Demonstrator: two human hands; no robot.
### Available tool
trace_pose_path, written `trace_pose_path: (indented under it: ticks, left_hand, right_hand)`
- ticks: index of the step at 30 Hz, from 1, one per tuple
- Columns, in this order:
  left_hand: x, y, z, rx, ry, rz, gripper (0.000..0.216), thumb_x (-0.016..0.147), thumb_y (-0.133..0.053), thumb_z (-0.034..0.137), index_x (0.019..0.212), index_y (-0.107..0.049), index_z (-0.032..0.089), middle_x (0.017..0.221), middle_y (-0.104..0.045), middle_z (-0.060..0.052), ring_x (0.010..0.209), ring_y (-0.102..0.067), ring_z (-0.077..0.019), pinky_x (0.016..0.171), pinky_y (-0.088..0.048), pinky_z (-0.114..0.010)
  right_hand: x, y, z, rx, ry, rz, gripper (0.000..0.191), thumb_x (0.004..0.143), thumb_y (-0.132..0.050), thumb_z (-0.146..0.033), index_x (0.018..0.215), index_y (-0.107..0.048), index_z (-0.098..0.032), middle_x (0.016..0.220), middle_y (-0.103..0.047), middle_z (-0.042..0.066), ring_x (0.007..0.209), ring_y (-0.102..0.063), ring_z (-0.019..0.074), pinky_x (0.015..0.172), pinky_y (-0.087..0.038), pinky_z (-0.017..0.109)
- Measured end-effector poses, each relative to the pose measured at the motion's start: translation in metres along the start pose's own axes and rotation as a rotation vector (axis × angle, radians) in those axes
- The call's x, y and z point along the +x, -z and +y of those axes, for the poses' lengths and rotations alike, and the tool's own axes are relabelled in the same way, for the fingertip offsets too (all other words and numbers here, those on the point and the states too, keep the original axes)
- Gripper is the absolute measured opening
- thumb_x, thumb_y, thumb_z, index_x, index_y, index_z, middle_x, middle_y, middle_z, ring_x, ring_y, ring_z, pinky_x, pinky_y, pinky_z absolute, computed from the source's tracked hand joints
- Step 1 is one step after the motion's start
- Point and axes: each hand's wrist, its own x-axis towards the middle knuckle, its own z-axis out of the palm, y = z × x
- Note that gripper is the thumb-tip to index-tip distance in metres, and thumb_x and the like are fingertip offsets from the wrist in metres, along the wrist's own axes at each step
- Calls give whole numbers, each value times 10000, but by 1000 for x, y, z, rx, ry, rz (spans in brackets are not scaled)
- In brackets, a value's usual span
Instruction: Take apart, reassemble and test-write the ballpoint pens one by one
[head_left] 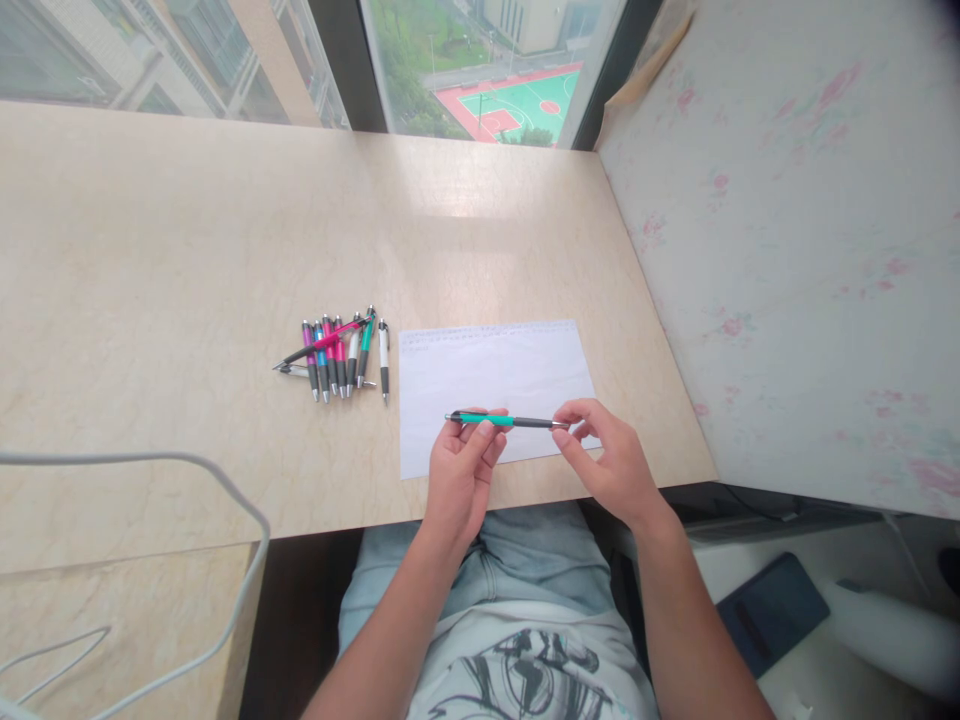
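A teal pen with a dark grip (507, 421) is held level over the near edge of a white sheet of paper (491, 385). My left hand (461, 480) pinches its teal barrel end. My right hand (611, 462) pinches the dark tip end between thumb and fingers. Both hands hover just above the beige table (187, 260), near its front edge.
Several pens in pink, purple, teal and white lie in a pile (339, 357) left of the paper. A white cable (225, 480) loops over the table's near left. A floral wall (795, 250) bounds the right side. A window runs along the far edge.
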Motion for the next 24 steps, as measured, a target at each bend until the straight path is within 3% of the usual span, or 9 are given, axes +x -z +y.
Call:
trace_pose_path:
  ticks: [2, 6, 13, 19, 24]
  left_hand:
    - [0, 0, 0, 0, 4, 2, 272, 713, -802, 205, 937, -650, 176, 965, -737, -46, 871, -695, -123, 760, -539, -202]
    - [-2, -2, 0, 10, 16, -8, 265, 716, -801, 215, 928, -648, 175, 956, -736, -44, 865, -694, -124, 762, -538, -206]
    - [-1, -2, 0, 6, 5, 6, 265, 717, -797, 203, 932, -646, 176, 966, -736, -48, 870, -694, -124, 766, -535, -206]
    - [-1, -1, -1, 17, 0, -2, 267, 715, -801, 222, 930, -649, 176, 957, -735, -45, 863, -691, -125, 774, -537, -216]
    - [-1, -2, -1, 13, -12, 6, 242, 737, -778, 202, 940, -649, 177, 975, -729, -51, 879, -687, -125, 779, -536, -211]
  right_hand:
    - [0, 0, -1, -26, 16, -15, 127, 935, -519, -308, 897, -600, -218, 840, -654, 23, 740, -605, 161, 669, -481, 278]
    - [0, 0, 0, -45, 2, -52, 329, 974, -444, -319, 692, -569, -206, 656, -599, 0, 638, -570, 145, 618, -436, 276]
    - [1, -4, 1, 6, 22, 25, 119, 931, -519, -309, 923, -593, -216, 854, -651, 26, 777, -614, 167, 681, -485, 277]
    - [2, -5, 3, -53, -10, -32, 391, 983, -429, -349, 631, -522, -204, 587, -554, -13, 556, -528, 123, 557, -406, 254]
    - [1, -7, 3, -8, 16, -11, 178, 959, -475, -332, 909, -593, -210, 823, -647, 24, 717, -600, 154, 652, -467, 271]
